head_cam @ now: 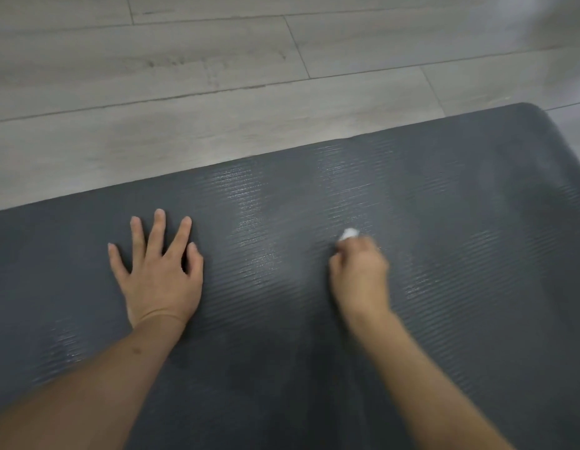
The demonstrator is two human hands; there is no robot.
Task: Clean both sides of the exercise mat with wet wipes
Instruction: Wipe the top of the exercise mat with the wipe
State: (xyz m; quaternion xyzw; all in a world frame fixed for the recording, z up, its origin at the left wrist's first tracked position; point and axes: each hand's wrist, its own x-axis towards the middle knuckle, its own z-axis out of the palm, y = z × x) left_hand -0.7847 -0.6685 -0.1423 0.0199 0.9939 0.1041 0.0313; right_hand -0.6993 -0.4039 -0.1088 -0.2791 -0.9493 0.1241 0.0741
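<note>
Mat is laid flat on the pale plank floor, ribbed side up | left hand is pressed on it, fingers spread wide | right hand, blurred, is curled round a white wipe held against the mat | shiny wet streaks are seen between and beyond the hands

Far side: bare wood floor beyond the mat.
Middle: open mat surface between left hand and right hand.
Right: mat runs unobstructed to its rounded corner.
</note>
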